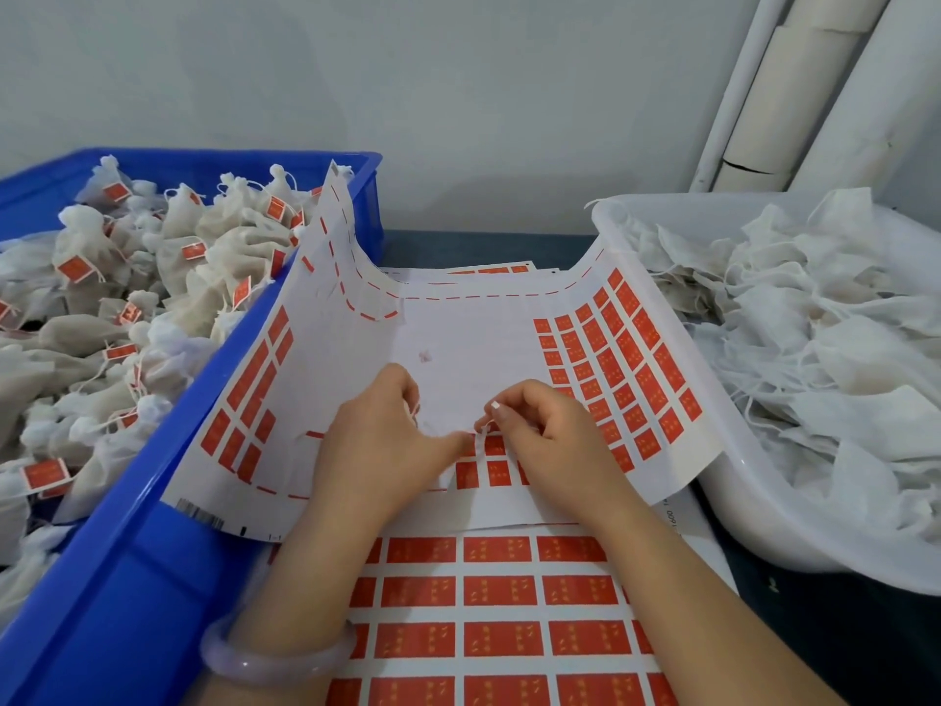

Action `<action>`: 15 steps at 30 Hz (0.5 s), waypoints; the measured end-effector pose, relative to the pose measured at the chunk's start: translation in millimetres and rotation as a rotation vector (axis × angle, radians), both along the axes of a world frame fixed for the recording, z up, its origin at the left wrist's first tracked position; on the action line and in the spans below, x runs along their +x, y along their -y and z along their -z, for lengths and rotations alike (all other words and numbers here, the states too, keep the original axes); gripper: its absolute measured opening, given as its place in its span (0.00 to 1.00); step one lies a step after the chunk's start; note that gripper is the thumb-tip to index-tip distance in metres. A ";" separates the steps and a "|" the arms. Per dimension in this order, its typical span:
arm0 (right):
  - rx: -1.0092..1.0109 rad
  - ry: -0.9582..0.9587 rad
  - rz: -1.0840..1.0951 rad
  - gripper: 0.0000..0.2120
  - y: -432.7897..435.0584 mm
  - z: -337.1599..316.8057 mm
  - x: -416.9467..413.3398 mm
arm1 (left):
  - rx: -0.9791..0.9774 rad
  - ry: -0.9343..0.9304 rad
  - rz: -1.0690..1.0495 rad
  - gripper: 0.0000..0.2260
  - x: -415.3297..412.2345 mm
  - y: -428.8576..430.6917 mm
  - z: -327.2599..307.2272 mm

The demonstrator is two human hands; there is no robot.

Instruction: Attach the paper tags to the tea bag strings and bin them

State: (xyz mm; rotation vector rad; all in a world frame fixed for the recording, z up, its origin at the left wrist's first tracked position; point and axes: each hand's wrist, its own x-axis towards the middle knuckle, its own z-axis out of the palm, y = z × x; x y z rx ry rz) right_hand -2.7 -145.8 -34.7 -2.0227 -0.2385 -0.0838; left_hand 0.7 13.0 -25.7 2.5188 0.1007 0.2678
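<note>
— What is set along the table's edges?
— A blue bin (153, 501) of tagged tea bags (102, 277) is kept at the left edge, and a white bin (738, 501) of untagged bags (814, 323) at the right. A sheet of red tags (458, 323) is bowed between them, over a flat stack of sheets (499, 593) at the near edge.
— And the hands?
— The left hand (377, 440) is curled, with its thumb laid on the sheet; whether anything is held cannot be told. A tag (493, 406) is pinched by the right hand (545, 430) just above the sheet's near rows.
</note>
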 end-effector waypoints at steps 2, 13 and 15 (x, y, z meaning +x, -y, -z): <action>-0.006 0.013 0.004 0.03 -0.5 0.2 -0.2 | 0.038 -0.032 0.017 0.20 2.1 3.0 3.4; 0.043 0.000 -0.063 0.06 -0.6 -3.2 -3.9 | 0.052 -0.006 0.018 0.18 1.4 5.8 6.8; 0.055 -0.004 -0.065 0.07 -0.4 -4.0 -4.3 | 0.049 -0.020 0.052 0.15 0.7 6.1 5.5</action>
